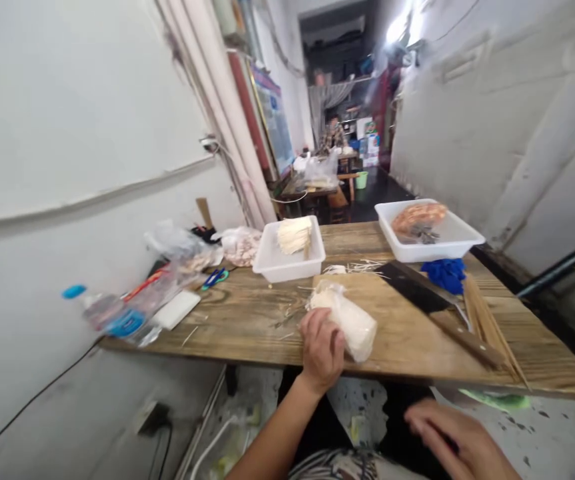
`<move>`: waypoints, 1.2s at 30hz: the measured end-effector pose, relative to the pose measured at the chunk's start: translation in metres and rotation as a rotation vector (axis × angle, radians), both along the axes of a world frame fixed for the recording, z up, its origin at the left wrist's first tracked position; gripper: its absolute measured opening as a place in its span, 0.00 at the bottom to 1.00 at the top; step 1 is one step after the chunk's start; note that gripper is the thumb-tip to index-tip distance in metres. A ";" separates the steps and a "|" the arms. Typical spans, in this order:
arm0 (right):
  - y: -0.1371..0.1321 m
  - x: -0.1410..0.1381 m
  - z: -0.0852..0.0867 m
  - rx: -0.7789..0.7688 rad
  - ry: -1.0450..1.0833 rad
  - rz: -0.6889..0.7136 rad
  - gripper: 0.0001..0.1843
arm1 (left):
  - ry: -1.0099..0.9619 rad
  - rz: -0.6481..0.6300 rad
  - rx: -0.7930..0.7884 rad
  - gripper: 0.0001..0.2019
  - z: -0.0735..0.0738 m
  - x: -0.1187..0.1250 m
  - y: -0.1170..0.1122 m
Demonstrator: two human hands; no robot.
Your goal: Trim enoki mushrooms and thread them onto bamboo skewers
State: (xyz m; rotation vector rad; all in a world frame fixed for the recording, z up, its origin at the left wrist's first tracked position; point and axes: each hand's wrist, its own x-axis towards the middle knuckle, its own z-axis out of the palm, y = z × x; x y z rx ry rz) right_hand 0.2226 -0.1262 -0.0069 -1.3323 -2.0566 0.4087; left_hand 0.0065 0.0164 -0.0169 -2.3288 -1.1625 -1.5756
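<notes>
My left hand rests at the near edge of the wooden table, fingers curled against a plastic-wrapped pack of pale enoki mushrooms that lies on a cutting board. My right hand hovers low over my lap below the table edge, fingers stretched out and slightly blurred, holding nothing. A dark cleaver with a wooden handle lies on the board to the right of the pack. A bundle of bamboo skewers lies beside it.
Two white tubs stand at the back: one with trimmed mushrooms, one with orange-pink food. Blue gloves, a water bottle, scissors and plastic bags lie about. A person sits far down the corridor.
</notes>
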 end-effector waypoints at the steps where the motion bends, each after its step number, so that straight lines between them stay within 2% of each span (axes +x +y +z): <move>1: 0.014 -0.008 0.015 0.184 0.038 -0.032 0.08 | -0.008 0.010 -0.013 0.04 0.002 0.000 -0.003; 3: 0.045 -0.027 0.035 0.374 0.003 -0.080 0.10 | -0.022 0.019 -0.032 0.03 0.004 -0.003 -0.006; 5: 0.070 -0.046 0.042 0.480 -0.089 -0.105 0.09 | -0.036 0.007 -0.048 0.03 0.005 -0.007 -0.007; 8: 0.093 -0.072 0.037 0.525 -0.234 -0.148 0.07 | -0.031 -0.039 -0.074 0.02 0.006 -0.014 -0.006; 12: 0.097 -0.089 0.028 0.545 -0.278 -0.203 0.07 | -0.012 -0.102 -0.100 0.03 0.005 -0.019 -0.004; 15: 0.095 -0.090 0.028 0.550 -0.282 -0.217 0.02 | -0.024 -0.132 -0.104 0.04 0.005 -0.020 -0.003; 21: 0.092 -0.086 0.032 0.519 -0.297 -0.220 0.07 | -0.010 -0.143 -0.103 0.13 0.004 -0.018 0.000; 24: 0.090 -0.084 0.031 0.509 -0.312 -0.226 0.06 | 0.008 -0.129 -0.115 0.13 0.004 -0.018 0.001; 28: 0.086 -0.080 0.030 0.492 -0.345 -0.254 0.09 | 0.040 -0.109 -0.125 0.13 0.007 -0.014 0.003; 33: 0.087 -0.065 0.031 0.494 -0.313 -0.309 0.11 | 0.123 -0.099 -0.114 0.15 0.012 -0.008 0.006; 36: 0.095 -0.048 0.028 0.480 -0.243 -0.394 0.10 | 0.164 -0.085 -0.100 0.17 0.013 -0.007 0.007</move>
